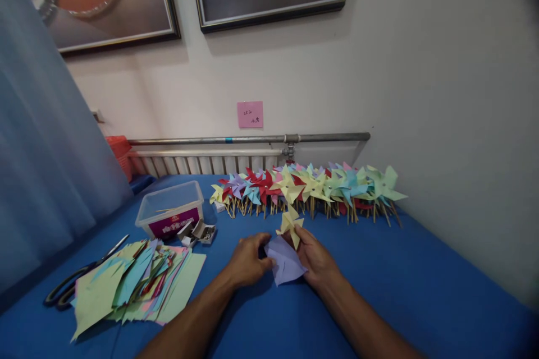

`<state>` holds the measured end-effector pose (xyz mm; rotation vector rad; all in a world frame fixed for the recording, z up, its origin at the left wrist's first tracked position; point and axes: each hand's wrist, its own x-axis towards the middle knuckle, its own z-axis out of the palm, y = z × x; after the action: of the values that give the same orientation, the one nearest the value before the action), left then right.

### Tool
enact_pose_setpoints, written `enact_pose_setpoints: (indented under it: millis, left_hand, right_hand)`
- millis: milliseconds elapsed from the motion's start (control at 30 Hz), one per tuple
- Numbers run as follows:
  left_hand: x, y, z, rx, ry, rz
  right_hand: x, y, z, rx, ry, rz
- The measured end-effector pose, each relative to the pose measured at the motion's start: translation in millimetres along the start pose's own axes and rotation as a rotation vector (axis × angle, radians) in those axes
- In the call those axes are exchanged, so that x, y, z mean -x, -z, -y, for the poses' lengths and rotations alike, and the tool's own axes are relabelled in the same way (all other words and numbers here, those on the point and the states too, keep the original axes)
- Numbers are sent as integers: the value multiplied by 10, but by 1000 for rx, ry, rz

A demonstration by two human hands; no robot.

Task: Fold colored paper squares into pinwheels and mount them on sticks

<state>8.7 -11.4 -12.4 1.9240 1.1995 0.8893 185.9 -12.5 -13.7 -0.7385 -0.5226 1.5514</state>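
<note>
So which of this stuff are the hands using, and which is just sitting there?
In use:
- left hand and right hand, both holding the lilac paper
- yellow pinwheel, at the right hand's fingertips

Lying about:
- pinwheel row by the wall
- paper stack
- scissors
- tub
- small boxes
- pink note on the wall

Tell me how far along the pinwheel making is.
Done: a long row of finished pinwheels on sticks lies along the wall. In hand: the left hand and right hand fold a lilac paper sheet, with a yellow pinwheel just beyond the right fingers. Left: a thick pile of cut paper beside the scissors.
</note>
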Motion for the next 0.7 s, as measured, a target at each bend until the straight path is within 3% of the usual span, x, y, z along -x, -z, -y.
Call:
enact_pose_setpoints:
  millis: [100,200,367,567,700]
  left_hand:
    - [-9,-67,36,49,-6,32]
    - [-47,-90,92,279,90,56]
    - [-94,51,61,536,254,20]
    - [96,411,-72,404,245,-180]
    - [510,956,23,56,238,-387]
  right_hand:
    - [-17,11,-16,14,-4,-3]
    - [-47,37,-15,17,53,-40]
    - [-83,81,24,13,124,-161]
    - [-4,42,48,71,158,-88]
    - [85,-21,13,97,153,-5]
